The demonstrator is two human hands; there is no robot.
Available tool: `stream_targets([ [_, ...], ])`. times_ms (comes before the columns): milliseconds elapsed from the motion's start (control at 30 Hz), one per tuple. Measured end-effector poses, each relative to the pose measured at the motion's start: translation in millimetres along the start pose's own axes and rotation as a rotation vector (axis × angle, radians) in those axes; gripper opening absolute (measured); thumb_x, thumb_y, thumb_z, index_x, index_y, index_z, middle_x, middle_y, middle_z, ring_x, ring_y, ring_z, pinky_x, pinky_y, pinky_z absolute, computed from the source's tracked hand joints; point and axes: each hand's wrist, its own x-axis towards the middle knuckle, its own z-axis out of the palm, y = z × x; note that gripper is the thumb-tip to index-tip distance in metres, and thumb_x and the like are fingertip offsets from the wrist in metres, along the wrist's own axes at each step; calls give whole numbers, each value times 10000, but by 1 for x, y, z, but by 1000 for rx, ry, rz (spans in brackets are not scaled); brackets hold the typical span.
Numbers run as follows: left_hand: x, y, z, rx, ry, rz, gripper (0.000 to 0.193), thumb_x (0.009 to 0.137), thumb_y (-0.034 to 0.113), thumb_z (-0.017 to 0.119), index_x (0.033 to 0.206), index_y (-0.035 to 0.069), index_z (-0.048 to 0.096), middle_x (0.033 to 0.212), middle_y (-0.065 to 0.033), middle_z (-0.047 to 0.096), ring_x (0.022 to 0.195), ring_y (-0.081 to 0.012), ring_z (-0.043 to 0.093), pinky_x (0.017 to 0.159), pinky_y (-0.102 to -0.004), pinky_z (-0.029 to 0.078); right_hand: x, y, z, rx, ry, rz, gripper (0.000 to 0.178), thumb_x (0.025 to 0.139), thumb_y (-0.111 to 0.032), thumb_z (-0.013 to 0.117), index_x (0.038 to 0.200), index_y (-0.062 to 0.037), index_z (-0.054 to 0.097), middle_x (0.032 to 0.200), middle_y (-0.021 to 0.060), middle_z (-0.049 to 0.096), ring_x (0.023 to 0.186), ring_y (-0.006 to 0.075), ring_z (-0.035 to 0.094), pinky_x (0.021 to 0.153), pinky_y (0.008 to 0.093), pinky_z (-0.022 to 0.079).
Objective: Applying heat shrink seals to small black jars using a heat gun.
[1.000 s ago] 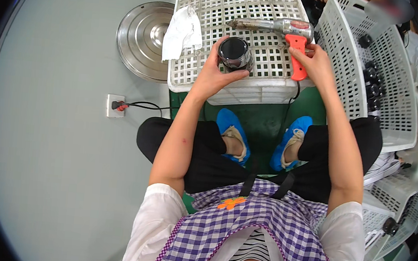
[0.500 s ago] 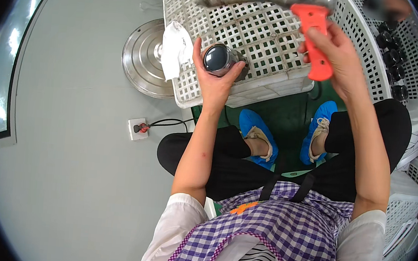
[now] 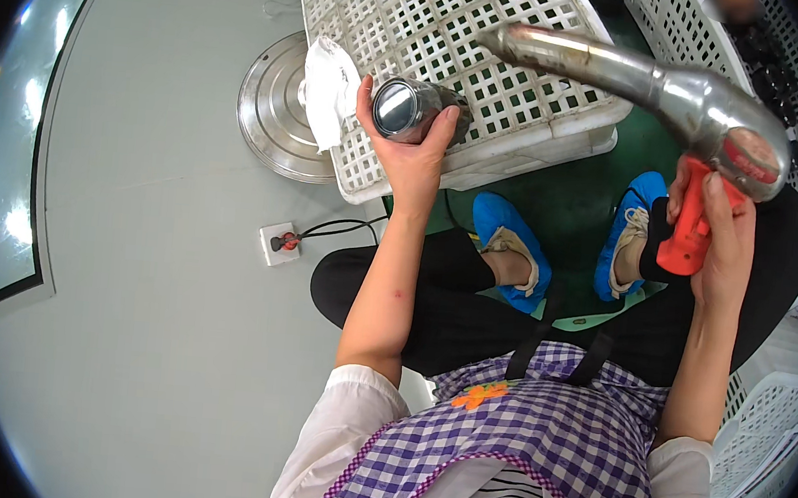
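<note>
My left hand (image 3: 411, 169) is closed around a jar (image 3: 398, 109) with a shiny dark lid, thumb on one side and fingers on the other. The jar rests on or just above the upturned white plastic crate (image 3: 520, 162); its contact is hidden. In my right hand (image 3: 729, 235) is a heat gun (image 3: 624, 68), gripped by its orange-red handle. Its long metal nozzle points left across the crate's far right part, apart from the jar. A white cloth or glove (image 3: 329, 91) lies on the crate's left edge, beside my left fingers.
A round metal stool top (image 3: 268, 114) stands left of the crate. Cables run from a wall or floor socket (image 3: 279, 243) toward the crate. At right, a white basket (image 3: 670, 26) stands near dark-lidded jars (image 3: 774, 83). My blue-covered shoes (image 3: 510, 245) are below the crate.
My right hand has drawn the heat gun right and toward me, away from above the crate. My left hand still holds the jar, now tilted slightly differently.
</note>
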Motion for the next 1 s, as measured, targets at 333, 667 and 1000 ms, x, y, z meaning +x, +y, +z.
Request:
stream_targets([
  [333, 11, 8, -40, -140, -365, -34, 1029, 678, -44, 725, 1475, 126, 96, 1432, -140, 328, 1185, -249, 478, 982, -382, 423, -1, 7, 0, 72, -33, 40, 278, 825, -194, 694, 999, 0, 599, 795, 69, 619, 653, 110, 583, 585, 225, 472],
  [667, 4, -3, -32, -14, -216, -118, 962, 685, -66, 737, 1447, 103, 176, 1258, -99, 467, 1088, -192, 533, 892, -310, 483, -3, 17, -8, 2, -29, 147, 288, 806, -176, 708, 1013, -8, 597, 789, 61, 616, 646, 105, 574, 585, 229, 465],
  [1000, 5, -3, -30, -5, -204, -99, 960, 683, -24, 764, 1441, 98, 186, 1236, -91, 480, 1072, -180, 532, 906, -315, 460, -1, 16, 5, -15, -90, 153, 271, 800, -181, 718, 982, -9, 615, 758, 45, 612, 622, 97, 566, 572, 219, 453],
])
